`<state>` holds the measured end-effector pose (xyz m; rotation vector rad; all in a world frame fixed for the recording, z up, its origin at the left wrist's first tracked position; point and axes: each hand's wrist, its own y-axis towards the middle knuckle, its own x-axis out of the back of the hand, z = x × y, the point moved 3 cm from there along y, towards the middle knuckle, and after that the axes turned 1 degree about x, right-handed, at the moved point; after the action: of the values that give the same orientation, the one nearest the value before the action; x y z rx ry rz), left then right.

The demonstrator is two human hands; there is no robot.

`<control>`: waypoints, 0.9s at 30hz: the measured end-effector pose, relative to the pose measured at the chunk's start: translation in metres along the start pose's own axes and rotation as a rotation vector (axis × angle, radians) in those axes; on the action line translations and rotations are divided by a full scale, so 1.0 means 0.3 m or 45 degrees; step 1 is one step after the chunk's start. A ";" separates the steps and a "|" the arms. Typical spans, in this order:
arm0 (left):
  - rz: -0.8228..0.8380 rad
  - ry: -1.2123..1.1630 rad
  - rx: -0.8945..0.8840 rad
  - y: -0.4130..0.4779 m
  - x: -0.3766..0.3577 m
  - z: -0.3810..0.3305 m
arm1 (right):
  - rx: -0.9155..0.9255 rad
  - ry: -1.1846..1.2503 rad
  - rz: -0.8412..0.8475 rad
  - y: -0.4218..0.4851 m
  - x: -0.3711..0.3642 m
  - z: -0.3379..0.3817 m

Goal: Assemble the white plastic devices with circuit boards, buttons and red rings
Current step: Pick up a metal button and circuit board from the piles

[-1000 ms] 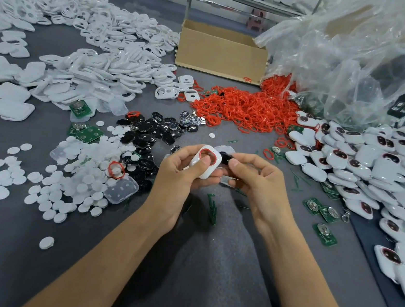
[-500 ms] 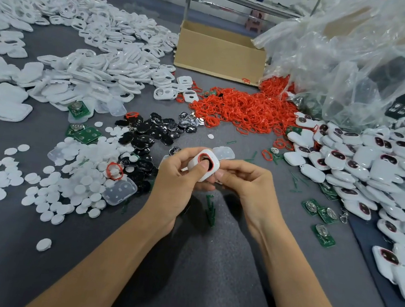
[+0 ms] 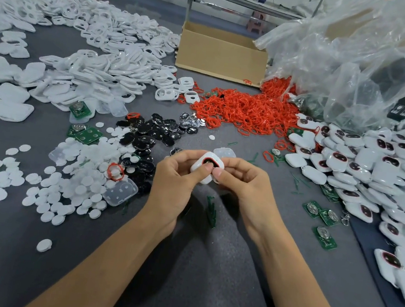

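A white plastic device shell (image 3: 204, 165) with a red ring and a dark button in its opening is held above the grey table (image 3: 196, 266). My left hand (image 3: 174, 183) grips its left side, thumb on the front. My right hand (image 3: 242, 183) grips its right side, thumb pressing beside the left thumb. A heap of red rings (image 3: 242, 107) lies behind. Black buttons (image 3: 153, 132) lie left of the hands. Green circuit boards (image 3: 320, 213) lie to the right. White discs (image 3: 71, 184) spread at the left. Finished white devices (image 3: 371, 172) pile up at the right.
Empty white shells (image 3: 85, 64) cover the far left. A cardboard box (image 3: 221, 52) stands at the back, with a big clear plastic bag (image 3: 345, 63) to its right. Clear plastic covers (image 3: 121, 192) lie among the discs. Green plastic bits (image 3: 211, 210) lie below the hands.
The shell's opening was empty inside the red ring; a dark button now fills it. Both thumbs have come together on the shell's front, and the hands sit slightly closer.
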<state>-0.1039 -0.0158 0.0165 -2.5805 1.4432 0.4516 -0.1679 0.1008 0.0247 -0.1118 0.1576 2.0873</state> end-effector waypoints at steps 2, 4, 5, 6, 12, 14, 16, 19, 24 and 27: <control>0.032 -0.044 0.041 0.002 -0.005 0.003 | -0.003 -0.001 0.006 0.003 0.003 -0.002; 0.056 -0.067 0.065 0.000 -0.009 0.005 | -0.001 -0.002 0.024 0.005 0.004 -0.003; 0.062 -0.072 0.072 0.000 -0.012 0.007 | -0.002 0.004 0.036 0.005 0.004 -0.004; 0.066 -0.089 0.087 0.000 -0.013 0.008 | -0.006 0.019 0.046 0.006 0.004 -0.005; 0.151 -0.342 0.246 0.014 -0.010 0.012 | -0.083 0.161 0.115 0.012 0.009 -0.008; 0.215 -0.389 0.273 0.015 -0.012 0.014 | -0.076 0.140 0.144 0.010 0.011 -0.009; 0.255 -0.404 0.276 0.015 -0.011 0.013 | -0.050 0.094 0.178 0.006 0.013 -0.008; 0.177 -0.344 0.211 0.011 -0.014 0.014 | 0.017 0.020 0.141 0.001 0.014 0.003; -0.142 -0.022 -0.001 -0.006 0.003 0.015 | 0.096 0.001 0.041 0.001 0.007 0.007; -0.184 0.152 -0.056 -0.011 0.011 0.010 | 0.092 -0.012 0.034 -0.003 0.004 0.010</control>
<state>-0.1000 -0.0158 0.0125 -2.7659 1.2828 0.3185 -0.1678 0.1026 0.0275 -0.0563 0.2292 2.1056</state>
